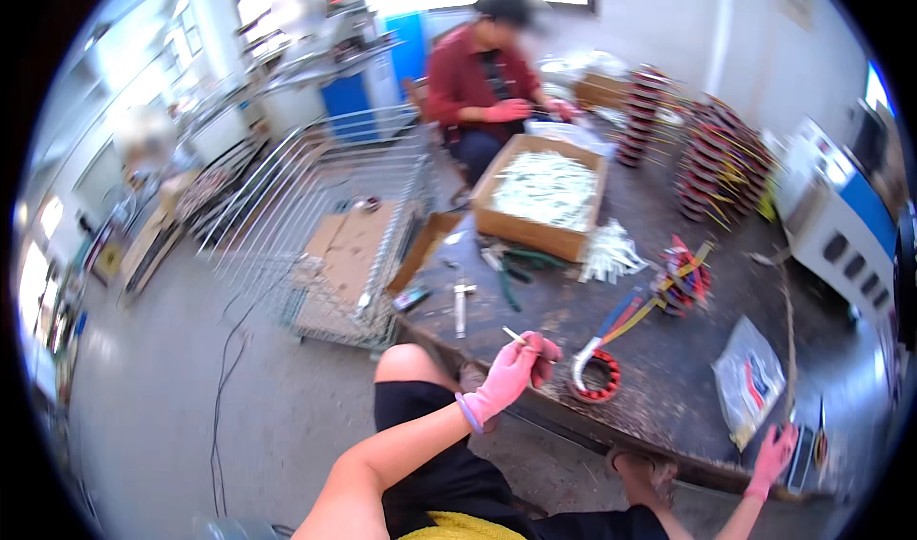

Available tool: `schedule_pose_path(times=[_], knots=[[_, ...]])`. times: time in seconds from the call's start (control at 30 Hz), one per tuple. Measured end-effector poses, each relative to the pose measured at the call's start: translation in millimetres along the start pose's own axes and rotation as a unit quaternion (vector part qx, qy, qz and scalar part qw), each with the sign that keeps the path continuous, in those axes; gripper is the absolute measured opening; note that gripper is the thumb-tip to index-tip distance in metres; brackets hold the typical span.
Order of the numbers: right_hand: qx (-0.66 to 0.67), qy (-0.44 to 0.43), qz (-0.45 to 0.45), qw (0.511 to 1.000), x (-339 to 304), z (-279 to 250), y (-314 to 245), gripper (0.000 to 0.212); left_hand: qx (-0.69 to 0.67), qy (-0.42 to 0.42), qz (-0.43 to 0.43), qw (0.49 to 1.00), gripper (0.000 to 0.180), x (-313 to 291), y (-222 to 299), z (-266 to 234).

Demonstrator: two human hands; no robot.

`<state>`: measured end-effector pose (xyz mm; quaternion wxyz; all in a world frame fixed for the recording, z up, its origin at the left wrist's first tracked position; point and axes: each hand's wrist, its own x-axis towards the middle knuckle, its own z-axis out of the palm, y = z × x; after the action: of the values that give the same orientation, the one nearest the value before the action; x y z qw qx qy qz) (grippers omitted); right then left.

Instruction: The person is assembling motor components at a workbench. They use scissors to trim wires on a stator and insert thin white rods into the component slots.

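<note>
My left hand (507,380), in a pink glove, is closed around a thin off-white stick (514,335) that pokes out past the fingers. It hovers just off the table's front edge. To its right a ring-shaped motor coil (596,378) lies on the table, red around its inside, with white, blue, red and yellow leads running up from it. My right hand (772,459), also gloved in pink, rests at the table's right front edge, fingers apart and seemingly empty. Right beside it lie a flat dark rectangular thing (800,459) and a pair of scissors or similar tool (821,440).
On the dark table (659,387) stand a cardboard box (535,237) of white sleeves, stacked coils (712,158), a plastic bag (748,378), green-handled pliers (510,287) and a caliper (462,306). A co-worker (482,82) sits across. A wire cage (334,225) stands left.
</note>
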<state>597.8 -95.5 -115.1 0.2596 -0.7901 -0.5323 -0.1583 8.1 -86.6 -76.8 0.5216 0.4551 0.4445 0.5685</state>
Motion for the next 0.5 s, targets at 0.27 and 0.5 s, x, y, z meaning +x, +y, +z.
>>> schedule_pose_path(times=[0.27,0.5], knots=[[0.222,-0.085,-0.124,0.963,-34.2,-56.3,-157.3,0.023,0.116,0.147,0.421,0.888,0.021,17.1,126.9,-131.5],[0.255,-0.198,-0.226,0.919,-58.1,-56.3,-288.7,0.022,0.677,0.184,0.005,0.713,0.048,128.8,41.4,-281.2]])
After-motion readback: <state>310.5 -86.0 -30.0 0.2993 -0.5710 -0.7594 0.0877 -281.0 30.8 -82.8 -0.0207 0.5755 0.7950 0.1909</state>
